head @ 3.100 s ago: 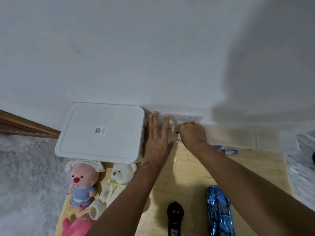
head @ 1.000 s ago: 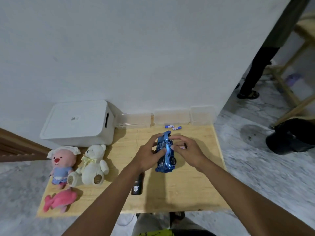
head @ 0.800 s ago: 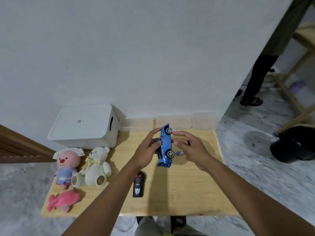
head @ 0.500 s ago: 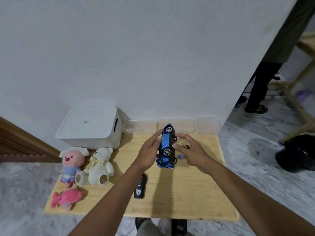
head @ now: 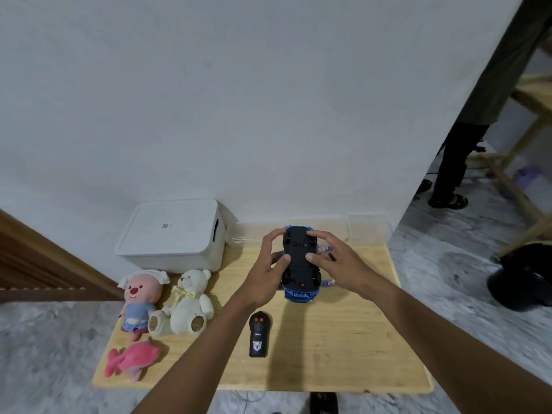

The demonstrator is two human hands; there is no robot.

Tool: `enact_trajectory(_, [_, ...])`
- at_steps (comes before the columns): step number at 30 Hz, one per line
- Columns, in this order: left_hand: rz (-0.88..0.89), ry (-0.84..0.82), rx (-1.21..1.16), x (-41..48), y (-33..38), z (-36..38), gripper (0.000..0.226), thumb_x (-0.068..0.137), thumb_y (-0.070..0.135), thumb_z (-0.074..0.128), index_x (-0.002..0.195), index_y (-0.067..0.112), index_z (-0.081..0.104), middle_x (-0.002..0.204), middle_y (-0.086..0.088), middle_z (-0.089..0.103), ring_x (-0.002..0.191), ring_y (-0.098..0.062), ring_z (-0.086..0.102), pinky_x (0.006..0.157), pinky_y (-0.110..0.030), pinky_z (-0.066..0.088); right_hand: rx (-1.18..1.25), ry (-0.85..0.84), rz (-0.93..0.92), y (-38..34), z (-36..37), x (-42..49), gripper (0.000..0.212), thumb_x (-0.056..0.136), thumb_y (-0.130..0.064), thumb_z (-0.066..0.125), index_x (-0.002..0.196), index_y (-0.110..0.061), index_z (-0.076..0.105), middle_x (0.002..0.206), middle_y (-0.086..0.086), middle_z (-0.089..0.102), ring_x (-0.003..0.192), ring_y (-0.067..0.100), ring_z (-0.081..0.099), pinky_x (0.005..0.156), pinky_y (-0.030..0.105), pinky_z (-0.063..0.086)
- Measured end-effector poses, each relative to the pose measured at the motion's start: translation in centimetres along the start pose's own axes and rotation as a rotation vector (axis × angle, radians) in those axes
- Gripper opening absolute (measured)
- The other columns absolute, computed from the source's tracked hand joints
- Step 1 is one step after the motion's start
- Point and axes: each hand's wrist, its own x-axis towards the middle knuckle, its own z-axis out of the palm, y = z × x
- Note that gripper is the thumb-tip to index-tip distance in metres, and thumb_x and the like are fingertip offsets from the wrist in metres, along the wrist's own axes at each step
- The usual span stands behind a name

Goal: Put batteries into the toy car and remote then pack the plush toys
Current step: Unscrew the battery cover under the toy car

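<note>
The blue toy car is held upside down above the wooden table, black underside facing me. My left hand grips its left side and my right hand grips its right side; a thin dark tool sticks out between the right fingers. Batteries lie on the table behind the car, another battery near its right edge. The black remote lies at the table's front middle. Three plush toys sit left: a pink-faced plush, a white bear, a pink fish plush.
A white lidded storage box stands at the back left against the wall. Clear plastic containers line the table's back edge. A person's legs stand at the far right, beside a wooden frame and a black object on the floor.
The car has been turned from its side to fully upside down between both hands. Earlier both hands were at the clear containers; the car then lay on the table.
</note>
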Motion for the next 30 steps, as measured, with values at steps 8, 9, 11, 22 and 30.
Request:
enact_trajectory(8, [0.032, -0.013, 0.133, -1.0, 0.1, -1.3, 0.045, 0.098, 0.019, 0.069, 0.133, 0.039, 0.049, 0.126, -0.005, 0.066, 0.106, -0.025, 0.072, 0.073, -0.035, 0.063, -0.148, 0.018, -0.082, -2.0, 1.7, -0.3, 0.047, 0.091, -0.039, 0.071, 0.128, -0.058, 0.049, 0.115, -0.002, 0.063, 0.11, 0.022, 0.062, 0.095, 0.05, 0.055])
enact_trajectory(9, [0.041, -0.01, 0.146, -1.0, 0.1, -1.4, 0.048, 0.095, 0.02, 0.074, 0.131, 0.039, 0.048, 0.125, -0.005, 0.067, 0.106, -0.025, 0.072, 0.073, -0.034, 0.063, -0.164, 0.027, -0.085, -2.3, 1.8, -0.4, 0.048, 0.091, -0.038, 0.071, 0.128, -0.059, 0.049, 0.113, -0.006, 0.063, 0.11, 0.02, 0.061, 0.096, 0.049, 0.054])
enact_trajectory(11, [0.057, -0.007, 0.166, -1.0, 0.0, -1.7, 0.052, 0.091, 0.022, 0.079, 0.13, 0.035, 0.048, 0.122, -0.004, 0.069, 0.107, -0.023, 0.072, 0.079, -0.039, 0.064, -0.208, 0.043, -0.081, -2.6, 1.9, -0.6, 0.051, 0.09, -0.037, 0.072, 0.13, -0.059, 0.048, 0.112, -0.009, 0.065, 0.111, 0.016, 0.062, 0.097, 0.048, 0.053])
enact_trajectory(22, [0.041, -0.036, 0.169, -0.8, -0.6, -2.8, 0.058, 0.08, 0.017, 0.089, 0.121, 0.031, 0.05, 0.124, -0.001, 0.065, 0.089, -0.029, 0.075, 0.073, -0.044, 0.064, -0.572, 0.199, 0.078, -6.4, 1.1, -0.8, 0.029, 0.101, -0.044, 0.036, 0.113, -0.019, 0.046, 0.089, 0.013, 0.069, 0.073, 0.024, 0.058, 0.066, 0.036, 0.041])
enact_trajectory(30, [0.033, -0.042, 0.191, -0.8, -1.0, -3.3, 0.066, 0.072, 0.021, 0.094, 0.117, 0.028, 0.046, 0.124, -0.002, 0.062, 0.09, -0.034, 0.074, 0.072, -0.057, 0.063, -0.266, 0.043, 0.016, -8.2, 1.7, -0.2, 0.015, 0.103, -0.015, 0.043, 0.115, -0.02, 0.051, 0.103, -0.005, 0.074, 0.083, 0.014, 0.063, 0.073, 0.026, 0.051])
